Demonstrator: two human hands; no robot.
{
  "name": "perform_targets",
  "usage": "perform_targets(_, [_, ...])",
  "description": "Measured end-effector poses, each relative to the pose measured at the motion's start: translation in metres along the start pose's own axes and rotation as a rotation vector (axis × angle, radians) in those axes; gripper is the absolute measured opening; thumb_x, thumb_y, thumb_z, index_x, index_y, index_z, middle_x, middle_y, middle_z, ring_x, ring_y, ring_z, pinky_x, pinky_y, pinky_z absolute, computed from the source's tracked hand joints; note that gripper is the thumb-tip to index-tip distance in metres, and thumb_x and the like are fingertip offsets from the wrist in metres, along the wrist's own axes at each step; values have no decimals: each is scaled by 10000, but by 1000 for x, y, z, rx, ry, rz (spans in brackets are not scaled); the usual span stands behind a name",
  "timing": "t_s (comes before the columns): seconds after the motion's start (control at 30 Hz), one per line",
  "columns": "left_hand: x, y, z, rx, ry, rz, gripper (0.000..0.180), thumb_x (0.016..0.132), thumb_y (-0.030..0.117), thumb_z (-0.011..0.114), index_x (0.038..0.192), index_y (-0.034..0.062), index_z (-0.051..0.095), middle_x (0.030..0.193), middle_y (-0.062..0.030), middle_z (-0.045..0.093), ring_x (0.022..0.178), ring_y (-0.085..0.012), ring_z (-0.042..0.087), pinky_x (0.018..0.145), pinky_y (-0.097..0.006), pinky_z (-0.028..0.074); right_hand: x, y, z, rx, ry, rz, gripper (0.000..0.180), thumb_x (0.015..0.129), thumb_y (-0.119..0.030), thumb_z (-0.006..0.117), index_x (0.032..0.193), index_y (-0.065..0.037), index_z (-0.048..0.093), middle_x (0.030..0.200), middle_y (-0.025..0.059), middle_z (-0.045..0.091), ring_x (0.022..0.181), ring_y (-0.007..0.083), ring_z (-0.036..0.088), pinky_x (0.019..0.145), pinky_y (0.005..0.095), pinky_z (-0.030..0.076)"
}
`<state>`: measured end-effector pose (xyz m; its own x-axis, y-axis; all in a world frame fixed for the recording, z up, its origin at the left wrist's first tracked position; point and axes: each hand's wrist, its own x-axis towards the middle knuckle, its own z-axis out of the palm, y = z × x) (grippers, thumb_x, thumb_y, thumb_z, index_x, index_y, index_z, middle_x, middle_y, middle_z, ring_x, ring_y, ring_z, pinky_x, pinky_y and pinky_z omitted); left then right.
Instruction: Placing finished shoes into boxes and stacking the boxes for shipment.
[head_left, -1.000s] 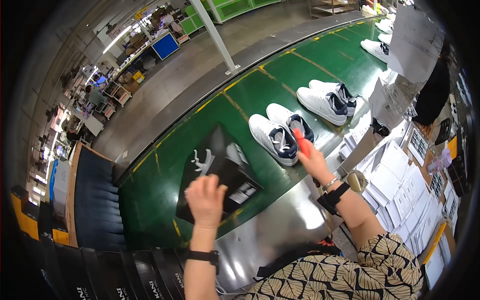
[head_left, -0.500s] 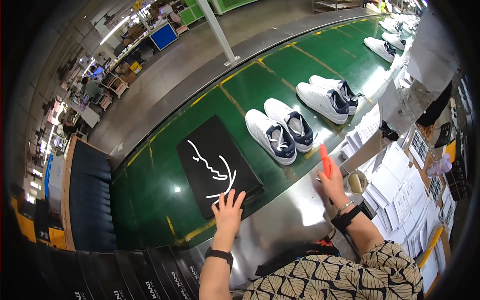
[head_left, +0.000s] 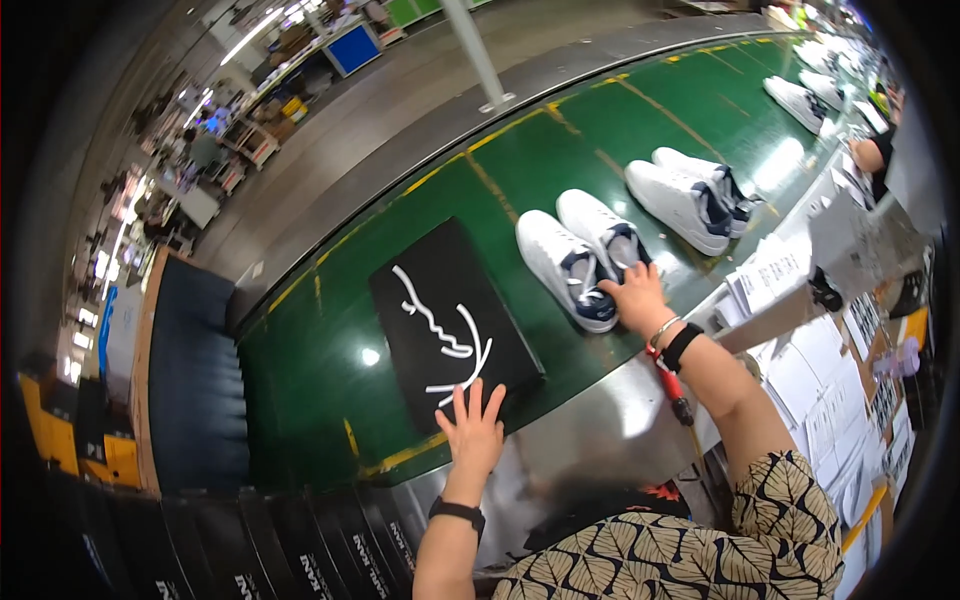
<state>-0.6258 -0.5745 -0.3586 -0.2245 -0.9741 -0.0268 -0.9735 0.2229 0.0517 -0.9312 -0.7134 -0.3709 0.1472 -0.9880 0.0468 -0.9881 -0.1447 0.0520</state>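
A black shoebox (head_left: 440, 320) with a white line drawing on its lid lies on the green conveyor belt. My left hand (head_left: 474, 435) rests at its near edge, fingers spread and holding nothing. To the right stands a pair of white sneakers with dark blue heels and linings: the left sneaker (head_left: 548, 255) and the right sneaker (head_left: 590, 222). My right hand (head_left: 640, 302) is at their heels with thumb and fingers apart, partly covering the right sneaker's heel. Below my right wrist is a tool with a red and black handle (head_left: 678, 400).
Another white pair (head_left: 680, 200) stands farther right on the belt, with more sneakers beyond. Stacks of white paper (head_left: 825, 400) fill the right side. Black boxes (head_left: 290, 540) line the lower left. Another person's arm (head_left: 872, 153) shows at the far right.
My right hand has moved up and forward to the sneaker heels, and the orange-red object it held is out of it. My left hand stays by the shoebox. The view has shifted slightly.
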Motion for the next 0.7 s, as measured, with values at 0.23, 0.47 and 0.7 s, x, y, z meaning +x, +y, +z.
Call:
perform_targets(0.23, [19, -14, -17, -28, 131, -47, 701, 689, 125, 671, 1312, 190, 357, 1381, -109, 286, 1277, -343, 256, 961, -601, 252, 24, 4, -12, 52, -249, -158, 278, 723, -172, 602, 985, -261, 630, 878, 94, 609, 887, 253, 598, 729, 370, 469])
perform_targets(0.47, [-45, -21, -24, -145, 235, -181, 549, 721, 176, 638, 1240, 152, 459, 1374, -126, 312, 1283, -364, 243, 981, -586, 229, 21, -64, -100, 408, 12, -212, 288, 661, -180, 577, 940, -117, 607, 750, 134, 615, 759, 309, 606, 664, 427, 478])
perform_targets(0.7, [-136, -44, -144, 54, 632, -419, 447, 728, 101, 624, 1151, 37, 492, 1337, -226, 312, 1259, -426, 232, 1025, -514, 191, 4, -178, -139, 582, 444, -483, 164, 674, -93, 553, 822, -133, 608, 639, 103, 563, 628, 289, 589, 556, 416, 475])
